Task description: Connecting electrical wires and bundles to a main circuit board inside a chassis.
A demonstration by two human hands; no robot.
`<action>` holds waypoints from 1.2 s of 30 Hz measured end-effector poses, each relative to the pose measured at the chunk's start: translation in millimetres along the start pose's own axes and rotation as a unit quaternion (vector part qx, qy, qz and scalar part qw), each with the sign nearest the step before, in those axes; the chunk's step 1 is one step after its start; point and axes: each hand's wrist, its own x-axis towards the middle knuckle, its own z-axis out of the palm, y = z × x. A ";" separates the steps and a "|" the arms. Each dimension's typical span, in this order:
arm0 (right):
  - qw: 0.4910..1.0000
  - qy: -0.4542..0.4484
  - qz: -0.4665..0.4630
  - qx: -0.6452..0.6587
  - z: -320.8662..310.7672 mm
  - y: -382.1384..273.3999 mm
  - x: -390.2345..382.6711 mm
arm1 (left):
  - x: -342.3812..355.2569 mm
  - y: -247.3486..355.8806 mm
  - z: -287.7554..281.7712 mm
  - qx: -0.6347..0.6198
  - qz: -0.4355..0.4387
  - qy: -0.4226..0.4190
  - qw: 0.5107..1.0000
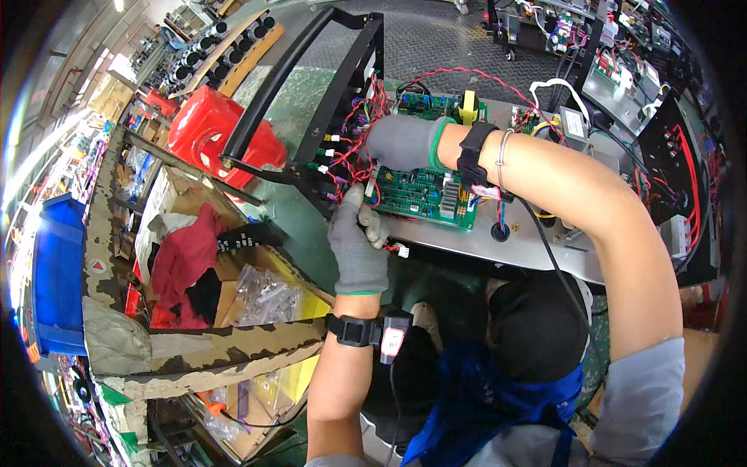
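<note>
My gloved right hand (401,144) reaches over the green circuit boards (416,198) into a bundle of red and coloured wires (350,156) at the black front panel (319,148) of an open metal chassis (556,241). Its fingertips are hidden among the wires. Below it, my gloved left hand (358,233) is at the board's left edge, with fingers curled and the index raised toward the wires. What it holds is unclear. A small white connector on red leads (401,249) hangs beside its fingers. Both wrists carry black straps.
A black handle bar (264,101) extends left of the chassis, beside red plastic parts (202,124). A worn cart shelf (194,346) holds cloths and bagged hardware, next to a blue bin (58,272). More electronics assemblies (622,78) stand at upper right.
</note>
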 end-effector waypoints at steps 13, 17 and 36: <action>0.985 -0.125 0.053 -0.107 -19.7 -25.9 7.7 | -1.6 -7.7 -6.0 -0.024 0.012 0.064 0.998; 0.984 -0.137 0.077 -0.083 -23.1 -33.6 9.7 | -7.1 -8.9 -5.6 -0.001 -0.001 0.110 0.994; 0.961 -0.043 0.250 0.112 -41.2 -81.3 -64.0 | -24.6 -3.7 -12.4 0.005 -0.054 0.029 0.998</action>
